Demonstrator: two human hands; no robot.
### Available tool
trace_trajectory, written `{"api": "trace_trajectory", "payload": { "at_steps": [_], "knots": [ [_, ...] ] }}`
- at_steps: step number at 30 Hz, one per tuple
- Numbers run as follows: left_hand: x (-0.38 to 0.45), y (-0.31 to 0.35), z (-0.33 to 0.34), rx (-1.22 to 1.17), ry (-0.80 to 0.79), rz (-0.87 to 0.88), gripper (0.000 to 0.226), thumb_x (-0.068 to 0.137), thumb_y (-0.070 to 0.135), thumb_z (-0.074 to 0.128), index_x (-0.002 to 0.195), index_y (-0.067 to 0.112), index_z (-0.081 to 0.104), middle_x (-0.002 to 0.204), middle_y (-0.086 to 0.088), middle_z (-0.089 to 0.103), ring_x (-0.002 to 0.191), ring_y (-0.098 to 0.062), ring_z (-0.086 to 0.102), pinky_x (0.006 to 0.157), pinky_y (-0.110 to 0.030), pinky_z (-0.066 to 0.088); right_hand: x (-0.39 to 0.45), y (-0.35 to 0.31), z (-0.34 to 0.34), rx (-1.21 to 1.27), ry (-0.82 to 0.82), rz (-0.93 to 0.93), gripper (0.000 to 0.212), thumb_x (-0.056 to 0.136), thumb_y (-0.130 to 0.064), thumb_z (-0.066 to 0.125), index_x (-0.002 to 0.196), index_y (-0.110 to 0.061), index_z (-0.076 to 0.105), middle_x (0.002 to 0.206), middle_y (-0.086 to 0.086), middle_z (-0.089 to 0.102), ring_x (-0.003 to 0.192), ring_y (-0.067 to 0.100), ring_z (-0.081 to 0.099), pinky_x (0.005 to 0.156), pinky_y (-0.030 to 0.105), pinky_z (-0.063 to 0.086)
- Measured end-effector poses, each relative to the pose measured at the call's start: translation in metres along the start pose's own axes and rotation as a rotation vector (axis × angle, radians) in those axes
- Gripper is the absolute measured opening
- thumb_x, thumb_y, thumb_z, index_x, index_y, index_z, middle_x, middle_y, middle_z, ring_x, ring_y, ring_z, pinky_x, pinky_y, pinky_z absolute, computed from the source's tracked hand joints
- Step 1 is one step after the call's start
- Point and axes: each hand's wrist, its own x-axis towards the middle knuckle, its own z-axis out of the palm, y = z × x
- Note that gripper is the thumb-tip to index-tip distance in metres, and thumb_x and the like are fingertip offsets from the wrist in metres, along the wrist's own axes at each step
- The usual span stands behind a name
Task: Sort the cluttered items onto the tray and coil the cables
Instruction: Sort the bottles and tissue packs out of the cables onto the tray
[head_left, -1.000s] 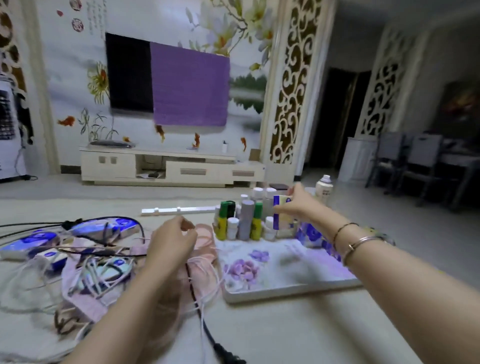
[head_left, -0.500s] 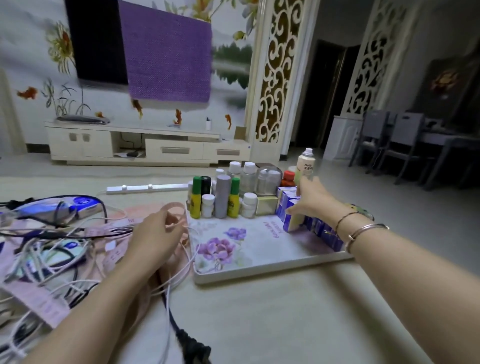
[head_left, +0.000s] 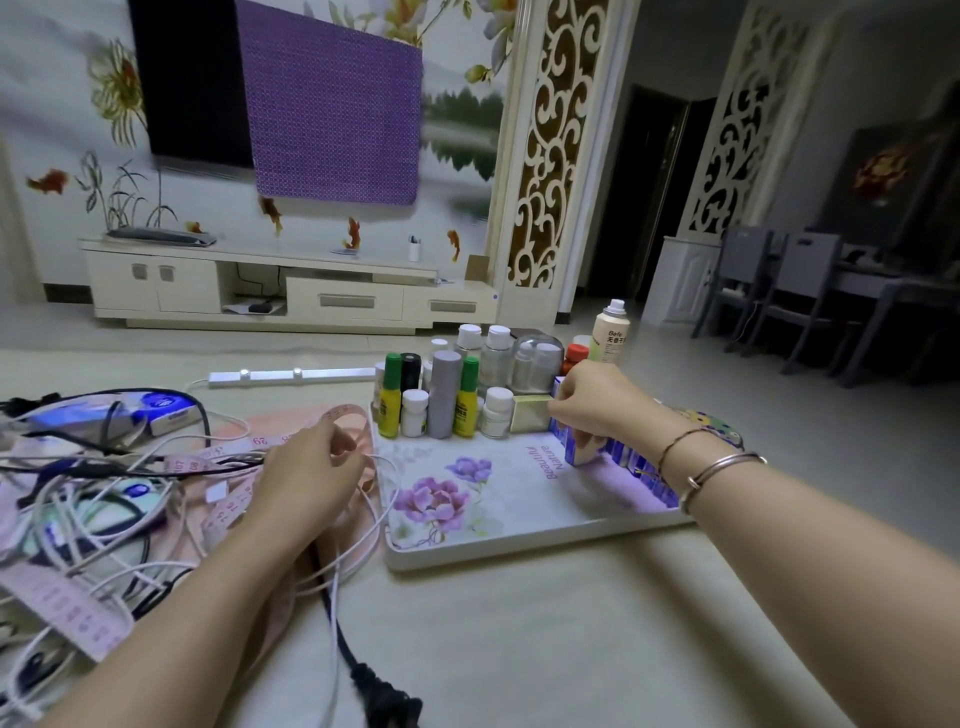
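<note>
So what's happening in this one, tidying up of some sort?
Yes. A person is sorting clutter onto a floral tray. The right hand grips a small blue and white box and sets it at the end of a row of similar boxes along the tray's right edge; bottles already stand along the back. The left hand rests on a pink measuring tape beside a tangle of white cables, not yet coiled.

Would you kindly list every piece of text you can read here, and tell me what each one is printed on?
"Beautiful Nature" on the floral tray.
"Befe" on the cream spray bottle; the characters beneath are too small to read.
"29", "75", "76" on the pink measuring tape.
Labels on the yellow bottles are too blurred to read.
</note>
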Motion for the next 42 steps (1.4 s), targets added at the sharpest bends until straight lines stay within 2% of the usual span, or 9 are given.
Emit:
{"api": "trace_trajectory", "payload": {
  "at_steps": [4,7,12,15,23,28,35,40,42],
  "knots": [
    [-0.002,0.0,0.0,-0.008,0.009,0.009,0.014,0.087,0.027,0.059,0.099,0.023,0.063,0.101,0.002,0.068,0.102,-0.023,0.058,0.089,-0.042,0.049,-0.002,0.007,0.003,-0.133,-0.034,-0.001,0.021,0.079,-0.015,0.05,0.058,-0.014,0.049,0.051,0.0,0.055,0.053,0.018,0.051,0.053,0.025,0.042],
    [-0.002,0.001,0.001,-0.009,0.021,0.027,0.01,0.087,0.024,0.06,0.096,0.022,0.063,0.097,0.003,0.068,0.097,-0.021,0.059,0.086,-0.038,0.048,-0.005,0.009,0.005,-0.108,-0.165,0.018,0.024,0.081,-0.014,0.049,0.057,-0.015,0.043,0.054,0.002,0.051,0.052,0.017,0.045,0.051,0.024,0.034],
    [-0.002,0.002,0.001,-0.01,0.015,0.038,0.01,0.088,0.023,0.059,0.097,0.02,0.064,0.096,0.004,0.067,0.094,-0.019,0.06,0.086,-0.038,0.05,-0.008,0.008,0.006,-0.226,-0.309,0.058,0.021,0.087,-0.024,0.047,0.072,-0.013,0.056,0.068,0.004,0.06,0.06,0.017,0.05,0.056,0.025,0.037],
    [-0.002,0.002,0.001,-0.002,0.01,0.036,0.009,0.088,0.023,0.058,0.095,0.022,0.063,0.096,0.004,0.067,0.096,-0.019,0.06,0.085,-0.038,0.05,-0.005,0.01,0.01,-0.291,-0.38,0.079,0.035,0.085,-0.032,0.045,0.09,-0.006,0.068,0.088,0.01,0.071,0.072,0.02,0.058,0.061,0.026,0.039],
    [-0.003,0.003,0.0,0.015,0.007,0.032,0.008,0.088,0.023,0.056,0.092,0.024,0.062,0.097,0.003,0.068,0.097,-0.019,0.059,0.085,-0.037,0.049,-0.009,0.012,0.008,-0.305,-0.375,0.073,0.033,0.088,-0.029,0.045,0.103,-0.01,0.067,0.1,0.009,0.071,0.083,0.02,0.058,0.069,0.027,0.043],
    [-0.008,0.012,-0.013,-0.075,0.049,0.071,0.016,0.09,0.02,0.054,0.103,0.018,0.064,0.106,0.003,0.064,0.101,-0.018,0.057,0.081,-0.032,0.044,-0.016,0.002,0.003,-0.217,-0.232,-0.023,0.023,0.086,-0.024,0.048,0.092,-0.009,0.064,0.091,0.008,0.064,0.079,0.021,0.055,0.067,0.029,0.042],
    [-0.012,0.015,-0.083,-0.2,0.186,0.029,0.018,0.091,0.018,0.053,0.099,0.015,0.069,0.095,0.003,0.064,0.088,-0.016,0.057,0.074,-0.028,0.041,-0.032,-0.081,0.001,0.049,-0.181,-0.235,0.026,0.091,-0.023,0.048,0.093,-0.004,0.066,0.087,0.009,0.072,0.08,0.02,0.07,0.076,0.036,0.058],
    [-0.019,-0.033,-0.152,-0.162,0.307,-0.064,0.017,0.09,0.015,0.051,0.089,0.018,0.068,0.087,0.003,0.065,0.07,-0.005,0.057,0.059,-0.022,0.045,-0.05,-0.178,0.015,0.08,-0.133,-0.458,0.02,0.092,-0.026,0.052,0.09,-0.013,0.068,0.08,0.001,0.072,0.076,0.017,0.068,0.066,0.032,0.056],
    [-0.02,-0.058,-0.177,-0.135,0.375,-0.121,0.018,0.088,0.012,0.051,0.085,0.021,0.068,0.089,-0.001,0.067,0.073,-0.012,0.059,0.061,-0.024,0.041,-0.052,-0.216,0.025,0.119,-0.127,-0.528,0.019,0.092,-0.026,0.053,0.093,-0.015,0.069,0.082,-0.002,0.072,0.08,0.017,0.067,0.072,0.035,0.056]
  ]
}}
